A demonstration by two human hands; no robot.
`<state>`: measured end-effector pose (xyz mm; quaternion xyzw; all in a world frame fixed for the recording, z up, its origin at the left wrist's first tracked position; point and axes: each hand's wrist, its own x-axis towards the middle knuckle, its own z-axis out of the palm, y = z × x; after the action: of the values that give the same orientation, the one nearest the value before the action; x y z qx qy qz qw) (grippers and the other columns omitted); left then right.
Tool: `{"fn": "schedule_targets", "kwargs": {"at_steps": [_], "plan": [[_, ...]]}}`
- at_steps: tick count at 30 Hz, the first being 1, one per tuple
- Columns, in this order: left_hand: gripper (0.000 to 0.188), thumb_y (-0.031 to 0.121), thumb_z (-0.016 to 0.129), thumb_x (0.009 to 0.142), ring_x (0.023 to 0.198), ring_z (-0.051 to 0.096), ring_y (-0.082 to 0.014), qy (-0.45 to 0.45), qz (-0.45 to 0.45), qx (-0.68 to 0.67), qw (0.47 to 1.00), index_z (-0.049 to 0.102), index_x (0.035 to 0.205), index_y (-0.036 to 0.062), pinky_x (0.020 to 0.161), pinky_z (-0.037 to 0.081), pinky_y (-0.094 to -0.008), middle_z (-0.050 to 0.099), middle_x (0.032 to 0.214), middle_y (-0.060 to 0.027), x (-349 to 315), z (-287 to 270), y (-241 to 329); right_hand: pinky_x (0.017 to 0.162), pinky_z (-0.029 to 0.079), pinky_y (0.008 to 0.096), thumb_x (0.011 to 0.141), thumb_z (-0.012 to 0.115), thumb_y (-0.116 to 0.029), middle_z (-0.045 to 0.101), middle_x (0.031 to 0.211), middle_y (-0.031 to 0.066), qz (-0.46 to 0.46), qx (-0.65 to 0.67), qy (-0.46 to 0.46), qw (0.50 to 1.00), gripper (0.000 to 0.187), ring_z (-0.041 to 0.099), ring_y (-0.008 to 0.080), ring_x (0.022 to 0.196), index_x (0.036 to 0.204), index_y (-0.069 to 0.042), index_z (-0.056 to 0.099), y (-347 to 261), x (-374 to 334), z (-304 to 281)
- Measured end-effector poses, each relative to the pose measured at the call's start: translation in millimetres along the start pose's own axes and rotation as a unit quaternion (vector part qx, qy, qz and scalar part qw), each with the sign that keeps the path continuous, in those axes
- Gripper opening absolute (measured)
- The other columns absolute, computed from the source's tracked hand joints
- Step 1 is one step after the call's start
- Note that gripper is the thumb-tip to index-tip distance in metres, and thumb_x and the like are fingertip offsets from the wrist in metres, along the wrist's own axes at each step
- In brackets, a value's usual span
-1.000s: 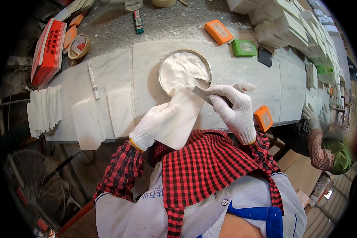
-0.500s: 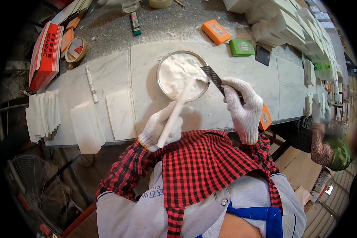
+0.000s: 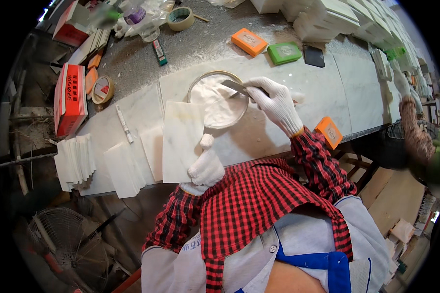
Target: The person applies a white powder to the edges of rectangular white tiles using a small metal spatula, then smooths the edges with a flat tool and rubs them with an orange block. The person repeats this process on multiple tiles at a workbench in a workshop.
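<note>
My left hand (image 3: 207, 166), in a white knit glove, grips a thin white marble tile (image 3: 181, 141) by its right edge, thumb on the face. The tile's broad face is turned up. In my right hand (image 3: 274, 102), also gloved, is a dark, narrow flat blade (image 3: 234, 87). Its tip reaches over the white paste (image 3: 220, 110) inside a round dish (image 3: 191, 92); whether it touches the paste is hard to tell. The tile's upper right corner overlaps the dish's left side in view. Some fingers of both hands are hidden.
To the left lie white tile stacks (image 3: 122, 168), a marker (image 3: 124, 123), a red box (image 3: 70, 100) and a tape roll (image 3: 102, 90). Orange (image 3: 249, 42) and green (image 3: 284, 52) boxes lie beyond the dish. Tall tile stacks (image 3: 322, 22) stand far right, another person's arm (image 3: 409, 122) nearby.
The tile, earlier seen nearly edge-on over the dish, has turned face up and moved left. My right hand has shifted left and up, bringing the blade over the dish.
</note>
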<state>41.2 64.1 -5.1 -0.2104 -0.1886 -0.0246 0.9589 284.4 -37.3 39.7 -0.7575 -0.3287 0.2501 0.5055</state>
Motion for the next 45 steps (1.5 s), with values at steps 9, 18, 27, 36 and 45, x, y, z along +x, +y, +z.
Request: {"fn": "schedule_targets", "kwargs": {"at_steps": [9,18,27,36,45], "plan": [[0.052,0.042,0.04,0.111,0.048,0.045,-0.0131,0.128,0.125,0.179,0.967,0.051,0.134,-0.003,0.045,0.034,-0.0286,0.05,0.064,-0.0004,9.2,9.2,-42.9,0.073,0.056,0.0309,0.093,0.071,-0.006,0.075,0.092,0.015,-0.139,-0.1,-0.026,0.985,0.018,0.072,0.0206,0.079,0.111,-0.001,0.074,7.6,-29.8,-1.7],[0.044,0.034,0.044,0.111,0.051,0.044,-0.0121,0.172,0.146,0.232,0.946,0.054,0.133,-0.0018,0.052,0.036,-0.0268,0.049,0.066,0.0005,15.0,-9.1,-51.6,0.077,0.057,0.0403,0.092,0.067,-0.016,0.075,0.096,0.0162,-0.102,-0.019,-0.002,0.995,0.016,0.073,0.0342,0.088,0.104,-0.01,0.077,18.7,-35.7,8.6],[0.039,0.033,0.053,0.107,0.052,0.046,-0.0098,0.226,0.148,0.264,0.926,0.053,0.127,-0.0011,0.052,0.038,-0.0256,0.046,0.066,0.0028,37.8,-10.4,-57.6,0.073,0.057,0.0395,0.089,0.074,-0.012,0.074,0.097,0.0149,-0.195,-0.18,0.031,0.964,0.02,0.072,0.0347,0.085,0.108,-0.008,0.075,-4.7,-44.6,-9.7],[0.05,0.039,0.047,0.111,0.053,0.047,-0.0113,0.176,0.038,0.371,0.911,0.055,0.132,-0.0064,0.052,0.038,-0.0256,0.051,0.069,-0.0011,42.5,-8.1,-43.1,0.073,0.057,0.0443,0.088,0.069,-0.013,0.073,0.095,0.0152,-0.121,-0.11,0.041,0.986,0.028,0.071,0.0365,0.086,0.116,-0.013,0.072,48.6,-76.2,-44.2],[0.059,0.04,0.032,0.115,0.045,0.046,-0.0117,0.404,-0.099,0.556,0.72,0.063,0.117,-0.0088,0.043,0.038,-0.0269,0.052,0.059,-0.0019,41.3,-33.4,-38.6,0.078,0.057,0.0494,0.089,0.067,-0.016,0.073,0.102,0.0156,-0.037,-0.245,-0.032,0.968,0.039,0.071,0.0367,0.094,0.128,-0.017,0.064,86.0,-105.4,-69.3]]}}
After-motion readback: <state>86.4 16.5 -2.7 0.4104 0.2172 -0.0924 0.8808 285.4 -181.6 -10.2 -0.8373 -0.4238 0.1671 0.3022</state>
